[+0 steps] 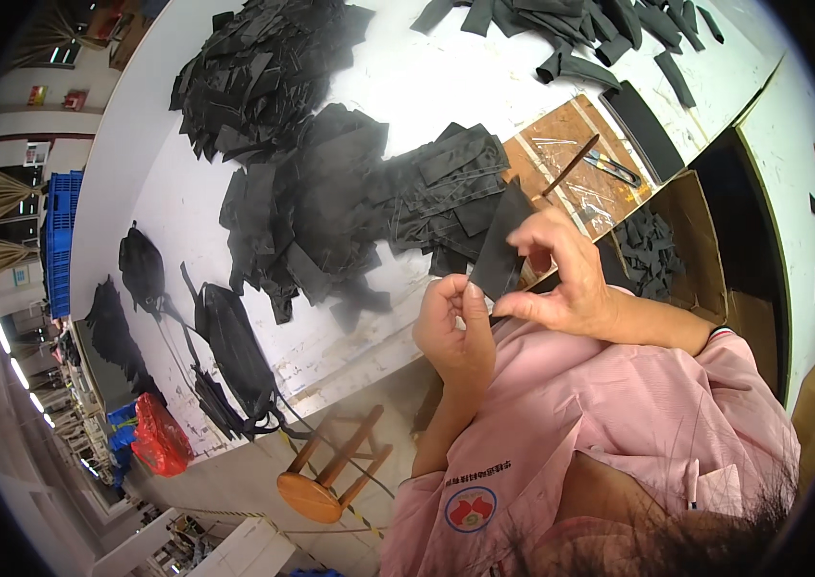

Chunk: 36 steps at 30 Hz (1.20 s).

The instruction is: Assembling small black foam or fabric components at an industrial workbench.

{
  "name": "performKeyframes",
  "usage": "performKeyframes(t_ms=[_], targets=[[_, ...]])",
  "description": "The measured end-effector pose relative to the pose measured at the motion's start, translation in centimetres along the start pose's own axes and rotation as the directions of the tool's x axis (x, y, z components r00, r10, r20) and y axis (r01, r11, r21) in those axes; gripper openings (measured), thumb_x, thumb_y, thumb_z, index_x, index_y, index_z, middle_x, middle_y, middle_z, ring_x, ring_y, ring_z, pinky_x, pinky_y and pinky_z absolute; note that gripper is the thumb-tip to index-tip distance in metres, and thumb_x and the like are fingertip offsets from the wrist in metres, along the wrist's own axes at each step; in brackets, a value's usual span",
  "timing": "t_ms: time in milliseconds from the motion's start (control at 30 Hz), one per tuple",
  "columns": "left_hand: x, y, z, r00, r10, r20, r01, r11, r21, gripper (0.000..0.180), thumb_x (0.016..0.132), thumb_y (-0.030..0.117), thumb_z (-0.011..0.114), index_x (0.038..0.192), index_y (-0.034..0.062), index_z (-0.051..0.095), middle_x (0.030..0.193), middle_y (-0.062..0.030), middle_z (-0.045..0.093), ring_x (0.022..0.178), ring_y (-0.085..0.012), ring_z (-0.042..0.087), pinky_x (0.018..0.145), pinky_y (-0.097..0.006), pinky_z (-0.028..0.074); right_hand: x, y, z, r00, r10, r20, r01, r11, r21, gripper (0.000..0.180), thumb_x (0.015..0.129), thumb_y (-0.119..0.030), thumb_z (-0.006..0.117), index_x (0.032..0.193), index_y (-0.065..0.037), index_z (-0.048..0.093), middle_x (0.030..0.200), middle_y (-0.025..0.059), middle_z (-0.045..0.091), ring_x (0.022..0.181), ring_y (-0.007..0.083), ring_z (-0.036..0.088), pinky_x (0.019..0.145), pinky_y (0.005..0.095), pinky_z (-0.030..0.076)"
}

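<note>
A dark, flat fabric piece is pinched at its lower corner between the thumb and fingers of my left hand. My right hand is beside the piece's right edge, thumb and fingers spread apart in a curve; whether its fingertips touch the cloth is hard to tell. Just beyond the piece, a heap of similar black fabric pieces covers the white table, with a neater stack of stitched pieces at its right end.
A wooden board carries a utility knife and a brown stick. Right of it stands a cardboard box of black scraps. Another black pile lies farther off. Black backpacks lie left, near a wooden stool.
</note>
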<state>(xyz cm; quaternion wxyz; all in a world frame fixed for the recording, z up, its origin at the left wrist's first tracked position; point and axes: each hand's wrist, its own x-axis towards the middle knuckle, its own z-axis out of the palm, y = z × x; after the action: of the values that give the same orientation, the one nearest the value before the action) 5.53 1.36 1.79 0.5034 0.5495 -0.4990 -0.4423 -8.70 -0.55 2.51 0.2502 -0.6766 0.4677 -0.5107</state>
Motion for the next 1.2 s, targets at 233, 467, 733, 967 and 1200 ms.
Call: performKeyframes(t_ms=[233, 467, 733, 967, 1200], targets=[[0.1, 0.5, 0.8, 0.991, -0.01, 0.132, 0.022, 0.996, -0.089, 0.004, 0.082, 0.001, 0.051, 0.084, -0.0021, 0.05, 0.073, -0.0014, 0.054, 0.063, -0.004, 0.049, 0.056, -0.016, 0.04, -0.1, 0.5, 0.3, 0.972, 0.131, 0.196, -0.179, 0.951, 0.251, 0.016, 0.071, -0.01, 0.064, 0.081, 0.001, 0.057, 0.072, 0.0075, 0.053, 0.057, 0.0161, 0.053, 0.05, 0.0254, 0.043], [0.1, -1.7, 2.8, 0.953, 0.172, -0.249, -0.115, 0.967, 0.225, 0.01, 0.077, -0.002, 0.053, 0.086, -0.0014, 0.048, 0.071, -0.0063, 0.057, 0.057, -0.0069, 0.052, 0.048, -0.019, 0.041, -0.3, 1.0, 1.8, 0.978, -0.016, 0.206, 0.058, 0.978, -0.202, 0.011, 0.068, -0.002, 0.058, 0.078, 0.002, 0.054, 0.07, 0.0117, 0.049, 0.058, 0.0285, 0.052, 0.051, 0.035, 0.044], [2.0, 0.0, 0.5, 0.906, -0.332, 0.264, 0.418, 0.591, -0.69, 0.014, 0.075, -0.006, 0.046, 0.086, 0.0011, 0.044, 0.067, -0.0009, 0.047, 0.045, -0.0011, 0.032, 0.039, -0.016, 0.024, -0.4, 2.5, 2.0, 0.971, 0.194, 0.141, -0.215, 0.964, 0.153, 0.015, 0.068, -0.002, 0.059, 0.08, 0.004, 0.054, 0.064, 0.0074, 0.048, 0.052, 0.0167, 0.048, 0.045, 0.0272, 0.039], [2.4, -1.7, 2.2, 0.964, 0.074, -0.254, -0.084, 0.996, -0.027, 0.024, 0.069, -0.012, 0.047, 0.091, -0.0027, 0.05, 0.073, -0.0045, 0.053, 0.049, -0.0032, 0.043, 0.044, -0.016, 0.033, 0.2, 2.3, 2.5, 0.638, 0.374, 0.673, -0.629, -0.252, 0.736, 0.009, 0.08, -0.011, 0.057, 0.079, -0.002, 0.054, 0.058, -0.0021, 0.042, 0.048, 0.0042, 0.034, 0.042, 0.0175, 0.025], [2.6, 0.6, 1.0, 0.978, -0.191, 0.088, 0.21, 0.877, -0.432, 0.022, 0.07, -0.011, 0.05, 0.09, -0.0018, 0.047, 0.08, -0.0122, 0.06, 0.054, -0.0065, 0.05, 0.046, -0.017, 0.038, 0.6, 2.7, 0.9, 0.674, 0.456, 0.581, -0.721, 0.236, 0.651, 0.021, 0.083, -0.024, 0.056, 0.074, -0.007, 0.046, 0.061, -0.0038, 0.039, 0.05, 0.0056, 0.035, 0.046, 0.0186, 0.03]])
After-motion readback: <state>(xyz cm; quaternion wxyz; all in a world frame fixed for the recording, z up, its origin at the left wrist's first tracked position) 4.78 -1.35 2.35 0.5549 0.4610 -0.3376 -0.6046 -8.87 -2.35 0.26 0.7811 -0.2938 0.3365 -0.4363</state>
